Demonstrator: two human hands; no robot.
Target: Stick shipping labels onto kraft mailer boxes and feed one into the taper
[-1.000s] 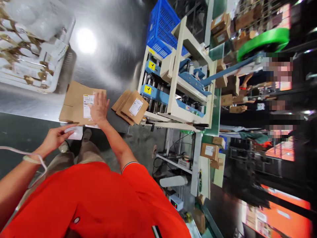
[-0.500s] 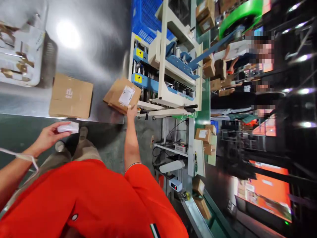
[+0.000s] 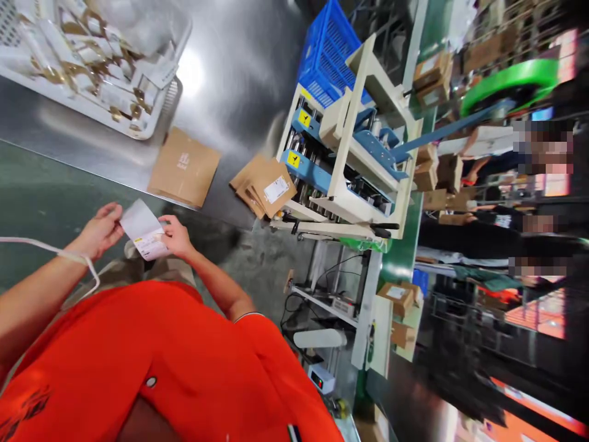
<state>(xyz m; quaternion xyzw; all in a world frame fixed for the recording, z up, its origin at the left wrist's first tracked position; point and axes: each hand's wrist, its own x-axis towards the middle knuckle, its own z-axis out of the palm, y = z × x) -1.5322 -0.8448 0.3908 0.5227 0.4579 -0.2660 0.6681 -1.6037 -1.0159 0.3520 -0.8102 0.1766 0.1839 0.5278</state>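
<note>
Label sheet (image 3: 143,236) pinched by fingers of left hand (image 3: 100,230) and right hand (image 3: 177,236) off the surface (image 3: 239,80) edge, liable to crease or slip before reaching the flat box (image 3: 184,167).

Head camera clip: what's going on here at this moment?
A person in an orange shirt holds a white label sheet between the left hand and right hand, close to the body. On the steel table ahead lie a plain flat cardboard box and a stack of labelled boxes beside a cream and blue machine. A white tray of small packaged items sits further left.
</note>
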